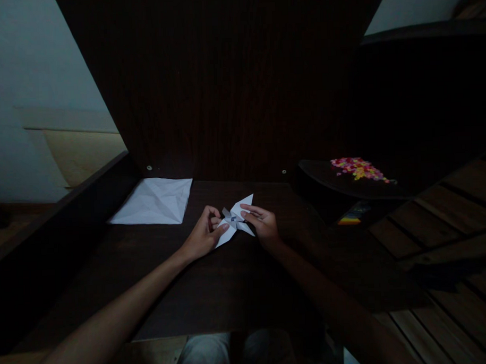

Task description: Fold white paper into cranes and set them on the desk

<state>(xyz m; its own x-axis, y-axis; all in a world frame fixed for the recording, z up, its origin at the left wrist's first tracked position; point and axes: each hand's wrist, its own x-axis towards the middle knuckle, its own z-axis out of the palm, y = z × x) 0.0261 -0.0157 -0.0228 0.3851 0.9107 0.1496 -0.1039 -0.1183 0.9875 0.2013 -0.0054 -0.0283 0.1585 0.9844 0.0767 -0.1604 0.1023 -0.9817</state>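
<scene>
A folded white paper piece, shaped like a pinwheel with several pointed arms, is held between my two hands just over the dark desk. My left hand pinches its lower left arm, the thumb lying on top. On the other side, my right hand grips the upper right arm between thumb and fingers. A small twisted centre shows between the hands. To the left lies a stack of white square paper with crease lines across its top sheet.
The dark desk top has a tall back panel and a raised left side board. At the right, a curved shelf bears a pile of small colourful pieces. Wooden slats show beyond it.
</scene>
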